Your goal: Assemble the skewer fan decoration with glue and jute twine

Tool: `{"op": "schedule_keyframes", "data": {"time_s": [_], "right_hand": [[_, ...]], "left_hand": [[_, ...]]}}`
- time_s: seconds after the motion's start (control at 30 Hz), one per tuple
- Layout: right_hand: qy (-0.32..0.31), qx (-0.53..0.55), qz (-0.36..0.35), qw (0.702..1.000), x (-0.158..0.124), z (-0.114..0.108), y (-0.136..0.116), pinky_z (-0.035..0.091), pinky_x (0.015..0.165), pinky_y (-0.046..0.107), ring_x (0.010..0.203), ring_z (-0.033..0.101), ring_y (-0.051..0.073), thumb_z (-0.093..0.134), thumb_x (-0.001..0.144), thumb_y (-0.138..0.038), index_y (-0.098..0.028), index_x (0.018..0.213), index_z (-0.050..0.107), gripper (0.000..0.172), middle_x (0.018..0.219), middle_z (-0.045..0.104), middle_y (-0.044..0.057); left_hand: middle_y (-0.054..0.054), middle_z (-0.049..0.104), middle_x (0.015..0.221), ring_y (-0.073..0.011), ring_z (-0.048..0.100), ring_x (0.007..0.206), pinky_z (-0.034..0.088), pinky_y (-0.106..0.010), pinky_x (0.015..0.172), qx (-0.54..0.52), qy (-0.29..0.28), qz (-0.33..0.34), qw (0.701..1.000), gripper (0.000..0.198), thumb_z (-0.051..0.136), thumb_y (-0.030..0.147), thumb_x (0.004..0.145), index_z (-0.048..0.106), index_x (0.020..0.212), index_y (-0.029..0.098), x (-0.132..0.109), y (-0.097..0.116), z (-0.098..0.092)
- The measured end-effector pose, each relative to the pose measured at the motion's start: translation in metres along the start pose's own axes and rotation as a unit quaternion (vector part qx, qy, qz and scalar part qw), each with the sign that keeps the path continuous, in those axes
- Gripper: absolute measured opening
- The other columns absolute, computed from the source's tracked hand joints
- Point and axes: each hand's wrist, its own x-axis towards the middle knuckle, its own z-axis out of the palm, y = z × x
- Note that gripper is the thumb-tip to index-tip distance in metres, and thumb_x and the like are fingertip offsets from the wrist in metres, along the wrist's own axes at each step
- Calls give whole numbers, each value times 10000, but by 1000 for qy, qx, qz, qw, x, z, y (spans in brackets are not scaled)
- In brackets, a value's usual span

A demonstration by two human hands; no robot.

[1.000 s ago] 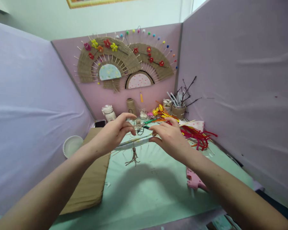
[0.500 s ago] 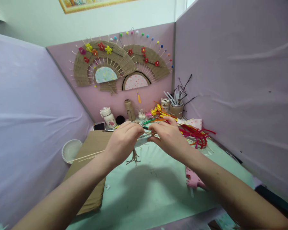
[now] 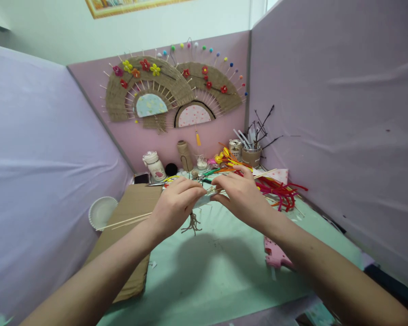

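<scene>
My left hand [image 3: 177, 204] and my right hand [image 3: 240, 195] meet above the green table top [image 3: 217, 271], both closed on a flat half-round paper piece [image 3: 204, 200] seen edge-on. Thin wooden sticks [image 3: 129, 222] jut out of the piece to the left, past my left wrist. A brown twine tassel [image 3: 192, 224] hangs below it. The fingertips of both hands pinch near the piece's middle, almost touching each other.
A cardboard sheet [image 3: 129, 244] lies at the left, a white paper plate [image 3: 101, 212] beside it. Red pipe cleaners [image 3: 279, 190], jars [image 3: 154, 166], a twine spool [image 3: 183, 154] and a cup of twigs [image 3: 252, 156] crowd the back. A pink cutout [image 3: 275, 252] lies right. Two finished fans [image 3: 170, 90] hang on the partition.
My left hand slid right along the paper piece until it met my right hand. The sticks now stick out left of my wrist. My head view shifted slightly.
</scene>
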Motion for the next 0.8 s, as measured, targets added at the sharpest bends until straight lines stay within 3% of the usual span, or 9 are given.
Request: {"op": "schedule_keyframes", "data": {"time_s": [0.33, 0.57, 0.8], "right_hand": [[4, 13, -3, 1000, -1, -1, 0, 265, 1007, 405, 881, 682, 216, 647, 892, -226, -186, 959, 622, 81, 875, 760, 37], [-8, 5, 0, 1000, -2, -2, 0, 253, 1001, 395, 905, 672, 220, 664, 878, -233, -169, 967, 629, 116, 870, 754, 41], [-9, -2, -6, 1000, -2, -2, 0, 255, 1002, 394, 892, 674, 212, 681, 872, -227, -186, 914, 614, 89, 846, 747, 23]], "left_hand": [[-48, 735, 873, -143, 625, 795, 511, -286, 749, -72, 19, 24, 997, 118, 564, 96, 909, 650, 911, 176, 5, 6, -1], [-51, 733, 862, -168, 657, 808, 517, -301, 738, -28, -10, -50, 998, 94, 593, 115, 891, 662, 876, 176, 2, 5, 1], [-61, 715, 851, -176, 575, 769, 492, -312, 713, 44, -21, -6, 999, 113, 566, 117, 908, 661, 860, 155, 3, 10, -3]]}}
